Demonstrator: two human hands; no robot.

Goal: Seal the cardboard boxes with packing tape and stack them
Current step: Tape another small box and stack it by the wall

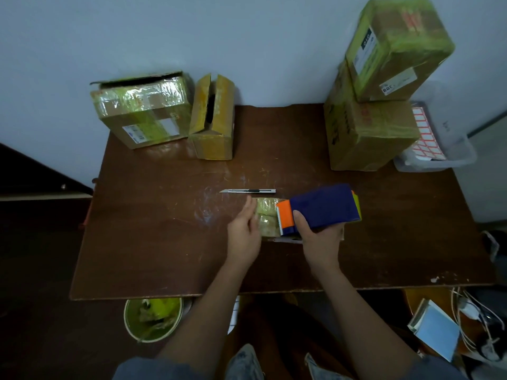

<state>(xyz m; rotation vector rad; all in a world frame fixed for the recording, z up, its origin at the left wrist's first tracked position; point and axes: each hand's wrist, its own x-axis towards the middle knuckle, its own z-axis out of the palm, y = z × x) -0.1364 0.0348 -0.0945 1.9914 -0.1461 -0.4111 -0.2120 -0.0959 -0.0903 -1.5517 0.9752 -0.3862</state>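
Note:
A small flat cardboard box (265,215) wrapped in shiny tape lies at the middle of the brown table (164,242). My right hand (319,237) grips a blue tape dispenser (321,207) with an orange toothed end, held on top of the box. My left hand (244,229) rests with straight fingers against the box's left end. Two unsealed boxes stand at the back left: a wide one (142,113) and a narrow one (214,119) with raised flaps. At the back right, one taped box (397,48) sits stacked on another (367,135).
A utility knife (247,190) lies just behind the small box. A clear plastic tub (439,149) with red-and-white label sheets sits at the right edge. Below the table's front edge are a green bin (153,316) and, at the right, notebooks (436,330) and cables.

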